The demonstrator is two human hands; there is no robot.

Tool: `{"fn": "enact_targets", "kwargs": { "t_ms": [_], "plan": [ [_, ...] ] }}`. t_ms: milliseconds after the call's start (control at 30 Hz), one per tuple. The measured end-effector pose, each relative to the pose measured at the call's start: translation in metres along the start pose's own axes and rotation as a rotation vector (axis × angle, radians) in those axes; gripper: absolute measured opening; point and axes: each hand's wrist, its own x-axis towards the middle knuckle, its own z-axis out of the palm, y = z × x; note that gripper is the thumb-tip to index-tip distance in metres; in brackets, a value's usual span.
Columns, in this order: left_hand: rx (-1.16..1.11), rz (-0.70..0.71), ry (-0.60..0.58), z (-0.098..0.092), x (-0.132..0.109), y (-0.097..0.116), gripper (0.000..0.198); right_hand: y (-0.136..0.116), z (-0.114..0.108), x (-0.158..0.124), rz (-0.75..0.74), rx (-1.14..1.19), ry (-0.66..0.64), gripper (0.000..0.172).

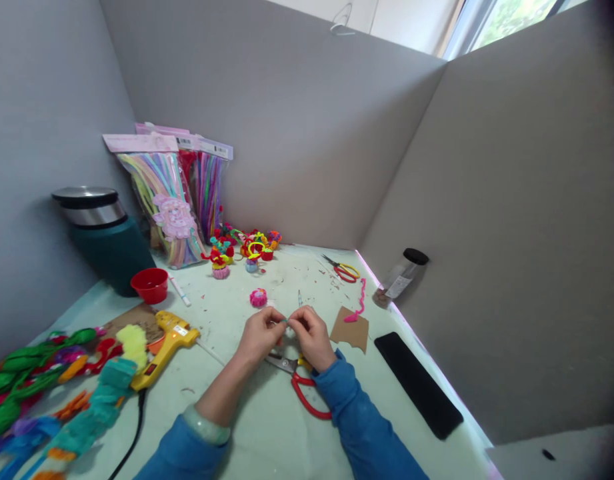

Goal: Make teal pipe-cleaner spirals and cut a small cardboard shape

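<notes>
My left hand (259, 333) and my right hand (311, 337) meet over the middle of the table, fingers pinched together on a small thin piece (287, 322) between them, too small to name. Red-handled scissors (301, 387) lie on the table just under my wrists. A small pink pompom-like piece (258, 297) sits a little beyond my left hand. Both arms wear blue sleeves, and a pale bangle is on my left wrist.
A yellow glue gun (167, 343) lies at left beside green and teal pipe-cleaner work (47, 387). A red cup (150, 285), a dark flask (104, 237), pipe-cleaner packs (171, 193), small scissors (344, 269), cardboard (351, 329), a black phone (417, 383) and a jar (401, 277) surround them. Grey partitions enclose the table.
</notes>
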Motion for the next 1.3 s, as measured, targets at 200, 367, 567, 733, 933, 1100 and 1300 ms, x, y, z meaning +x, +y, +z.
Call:
{"fn": "enact_targets", "kwargs": {
  "t_ms": [200, 367, 567, 733, 933, 1100, 1300],
  "plan": [
    [0.219, 0.122, 0.000, 0.001, -0.006, 0.008, 0.009, 0.006, 0.001, 0.001, 0.120, 0.116, 0.043, 0.009],
    [0.288, 0.118, -0.022, 0.002, -0.009, 0.011, 0.015, 0.013, -0.001, 0.004, 0.407, 0.359, -0.056, 0.016],
    [0.160, 0.050, -0.027, -0.001, -0.005, 0.010, 0.025, 0.010, -0.001, 0.004, 0.415, 0.469, -0.002, 0.023],
    [0.161, 0.035, -0.027, -0.002, -0.006, 0.011, 0.024, 0.008, -0.001, 0.004, 0.389, 0.417, -0.018, 0.022],
    [0.373, 0.190, 0.042, 0.001, -0.008, 0.010, 0.021, 0.009, -0.001, 0.004, 0.357, 0.341, 0.015, 0.019],
    [0.545, 0.363, 0.026, 0.003, -0.012, 0.010, 0.019, 0.010, 0.000, 0.003, 0.329, 0.300, 0.049, 0.019],
    [0.673, 0.345, 0.002, 0.003, -0.015, 0.012, 0.020, 0.012, 0.000, 0.003, 0.351, 0.342, 0.007, 0.022]
  ]
}}
